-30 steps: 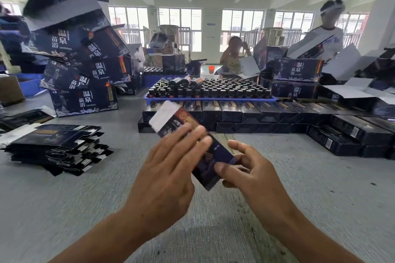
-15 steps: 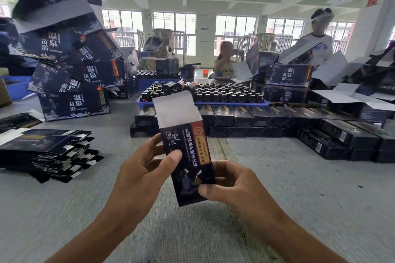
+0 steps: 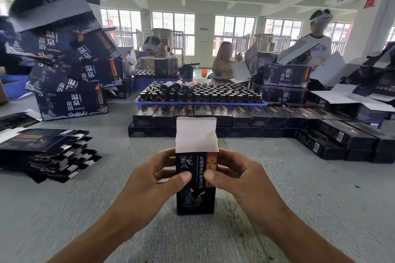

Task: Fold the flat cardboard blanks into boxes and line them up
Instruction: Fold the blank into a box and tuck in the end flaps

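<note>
A small dark box (image 3: pixel 195 196) with gold lettering stands upright in front of me, its white top flap raised. My left hand (image 3: pixel 149 181) grips its left side, thumb across the front face. My right hand (image 3: pixel 237 179) grips the right side, its thumb on the front too. A pile of flat dark cardboard blanks (image 3: pixel 47 151) lies on the grey table at the left. Folded boxes lie lined up in two stacked rows (image 3: pixel 213 119) beyond the held box.
A blue tray of dark bottles (image 3: pixel 198 94) sits behind the rows. Large dark cartons (image 3: pixel 70 70) are heaped at the back left, more boxes (image 3: pixel 346 136) at the right. Three people work at the far side. Grey table surface (image 3: pixel 320 188) spreads around my hands.
The box went from tilted and flat in my hands to upright and squared. Both hands shifted to clasp its sides, and it now sits lower, near the table.
</note>
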Tool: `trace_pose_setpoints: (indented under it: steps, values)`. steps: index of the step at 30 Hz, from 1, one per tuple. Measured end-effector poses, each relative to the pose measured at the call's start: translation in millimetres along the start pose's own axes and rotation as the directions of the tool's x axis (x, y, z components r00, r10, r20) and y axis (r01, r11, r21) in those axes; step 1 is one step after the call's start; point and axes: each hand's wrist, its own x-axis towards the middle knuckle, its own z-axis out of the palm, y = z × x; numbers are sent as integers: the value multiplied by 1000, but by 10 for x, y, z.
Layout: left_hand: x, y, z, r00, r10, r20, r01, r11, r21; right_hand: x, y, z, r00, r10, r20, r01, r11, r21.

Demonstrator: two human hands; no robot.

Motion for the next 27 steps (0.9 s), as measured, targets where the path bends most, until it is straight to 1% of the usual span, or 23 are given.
trace_pose_setpoints:
  steps: [5,13,17,23,27]
  values:
    - [0,26,-32,1000,-12,-24,11,999,-37,-8,-2,-14,999,-6,43,4,999,38]
    - [1,70,-10,983,79,-163,-89,995,-55,-17,-33,-12,998,-19,60,15,997,71]
    - [-14,83,-14,977,133,-168,-141,989,-34,-23,-38,-8,998,-26,59,21,996,82]
    - [-39,90,-19,963,225,-148,-219,974,56,-31,-46,5,998,-40,58,37,998,45]
    - [-48,100,-15,955,258,-148,-245,964,102,-49,-90,6,995,-99,18,99,995,-11]
